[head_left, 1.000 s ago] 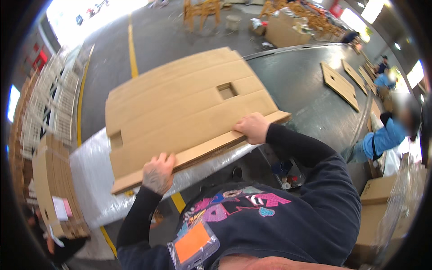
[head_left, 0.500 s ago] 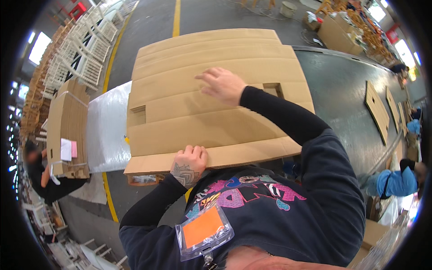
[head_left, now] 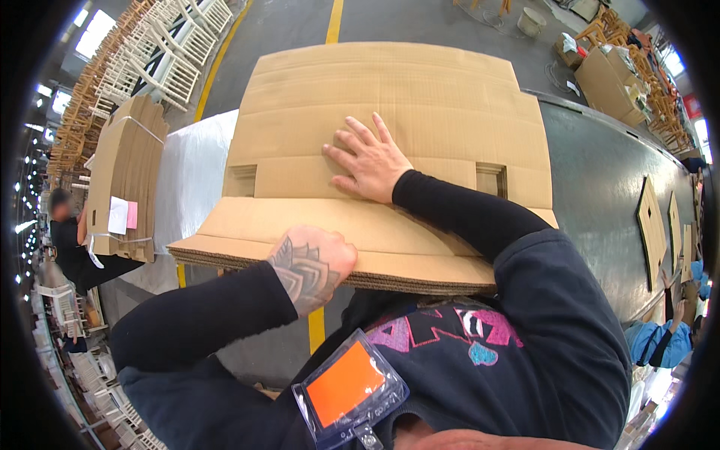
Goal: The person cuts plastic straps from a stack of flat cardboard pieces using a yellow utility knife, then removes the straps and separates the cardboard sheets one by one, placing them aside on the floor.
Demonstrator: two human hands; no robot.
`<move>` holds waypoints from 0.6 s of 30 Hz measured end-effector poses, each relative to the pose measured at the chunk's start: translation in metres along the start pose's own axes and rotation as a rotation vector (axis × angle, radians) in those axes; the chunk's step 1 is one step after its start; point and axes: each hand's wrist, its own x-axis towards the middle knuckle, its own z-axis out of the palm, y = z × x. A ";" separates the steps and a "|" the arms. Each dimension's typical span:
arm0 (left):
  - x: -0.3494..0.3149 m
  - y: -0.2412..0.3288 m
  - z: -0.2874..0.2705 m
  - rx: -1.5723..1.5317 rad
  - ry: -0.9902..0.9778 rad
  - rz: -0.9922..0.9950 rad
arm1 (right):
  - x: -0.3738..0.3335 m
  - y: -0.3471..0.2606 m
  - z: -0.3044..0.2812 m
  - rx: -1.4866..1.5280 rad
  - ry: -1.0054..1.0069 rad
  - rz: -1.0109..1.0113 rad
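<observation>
In front of me lies a stack of flat brown cardboard sheets, creased across its width, with a rectangular cutout near the left side and another near the right. My left hand is closed over the near edge of the stack, its fingertips hidden by the back of the hand. Layered corrugated edges show on both sides of it. Palm down on the top sheet, my right hand has its fingers spread, a little beyond the crease of the near flap.
To the left stands a strapped cardboard bundle with a person beside it. White chairs line the far left. A dark green tabletop extends right, where cut panels and a person in blue appear.
My right hand has flattened and spread its fingers on the cardboard. The near flap now slopes up more, exposing several layered edges beside my left hand. The view has shifted slightly.
</observation>
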 end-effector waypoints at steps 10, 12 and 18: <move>0.004 0.025 0.110 0.204 0.374 0.004 | 0.025 0.031 -0.002 0.308 0.057 -0.008; 0.004 0.025 0.105 0.190 0.345 0.030 | 0.061 0.083 -0.019 0.172 0.252 0.125; 0.011 -0.011 0.086 0.082 0.063 0.204 | 0.102 0.212 -0.057 0.096 -0.838 0.457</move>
